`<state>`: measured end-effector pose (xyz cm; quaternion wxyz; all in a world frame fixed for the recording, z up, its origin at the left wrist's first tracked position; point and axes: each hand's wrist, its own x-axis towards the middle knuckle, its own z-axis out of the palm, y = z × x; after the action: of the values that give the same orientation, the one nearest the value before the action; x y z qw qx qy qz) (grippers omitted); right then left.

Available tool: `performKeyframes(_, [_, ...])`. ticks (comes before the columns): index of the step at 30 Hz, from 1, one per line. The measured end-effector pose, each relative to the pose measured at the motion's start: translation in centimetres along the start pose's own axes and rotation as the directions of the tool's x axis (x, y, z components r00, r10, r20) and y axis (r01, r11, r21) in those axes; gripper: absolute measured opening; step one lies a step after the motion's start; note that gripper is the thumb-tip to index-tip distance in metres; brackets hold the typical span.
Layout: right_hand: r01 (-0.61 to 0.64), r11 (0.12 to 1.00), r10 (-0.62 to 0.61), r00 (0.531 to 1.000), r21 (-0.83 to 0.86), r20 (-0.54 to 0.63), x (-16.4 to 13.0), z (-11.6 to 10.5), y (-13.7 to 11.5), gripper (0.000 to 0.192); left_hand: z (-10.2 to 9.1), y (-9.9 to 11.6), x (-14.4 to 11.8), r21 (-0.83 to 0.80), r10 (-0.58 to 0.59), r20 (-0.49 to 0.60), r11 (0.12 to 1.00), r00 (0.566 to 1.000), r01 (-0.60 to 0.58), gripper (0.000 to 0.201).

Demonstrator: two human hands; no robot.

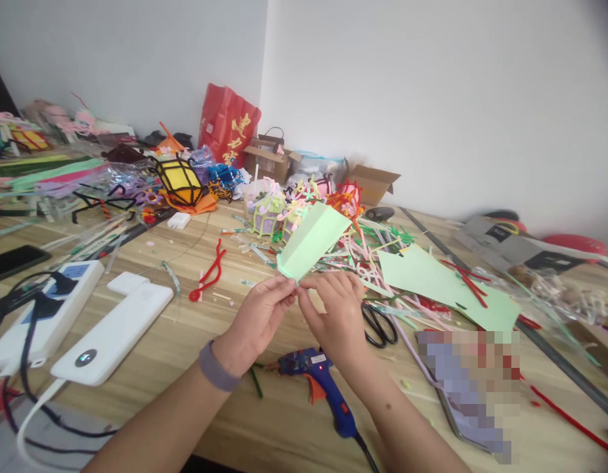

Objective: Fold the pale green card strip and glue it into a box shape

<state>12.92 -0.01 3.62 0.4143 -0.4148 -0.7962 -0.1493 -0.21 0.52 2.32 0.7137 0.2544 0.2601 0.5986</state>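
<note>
A folded sheet of light green paper point(316, 240) rises from between my two hands, tilted up to the right. My left hand point(261, 315) pinches its lower corner between thumb and finger. My right hand point(336, 309) is closed at the same corner, its thumb and fingertip close together against the left fingertips; the exact spot it grips is partly hidden. Below the hands a blue glue gun point(328, 387) with an orange trigger lies on the table, a small red light showing. Black-handled scissors point(380, 325) lie beside my right wrist.
A white power bank point(114, 335) and power strip point(48, 309) with black cables lie at left. Red pipe cleaners point(208, 272), a cut green sheet point(442, 286), several small lanterns point(178, 180) and a pixelated phone point(466, 401) surround the hands. A red bag point(228, 125) stands behind.
</note>
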Motion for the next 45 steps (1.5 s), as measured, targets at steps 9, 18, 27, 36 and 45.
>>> performKeyframes(9, [0.043,0.998,-0.042,0.999,-0.042,0.023,0.4,-0.7,-0.1,0.009,-0.2,0.0,0.1,0.002,-0.041,0.01,0.999,0.999,0.041,0.013])
performKeyframes(18, [0.118,0.981,-0.116,0.993,-0.152,0.024,0.3,-0.9,0.0,0.011,0.4,0.2,-0.3,0.065,0.02,-0.021,0.998,1.0,-0.019,0.017])
performKeyframes(27, [0.147,0.986,-0.149,0.989,-0.081,-0.019,0.0,-0.6,0.7,0.014,0.2,-0.1,-0.4,0.086,-0.036,-0.002,0.996,0.999,0.036,0.021])
performKeyframes(36, [0.153,0.984,-0.154,0.988,-0.092,-0.005,0.0,-0.6,1.2,0.015,-0.1,-0.7,-0.3,0.117,-0.023,0.04,0.993,0.999,0.018,0.022])
performKeyframes(45, [0.166,0.983,-0.17,0.984,-0.08,-0.055,-0.2,-0.5,1.4,0.014,0.0,-1.0,-0.4,0.049,-0.035,0.052,0.998,0.998,0.032,0.024])
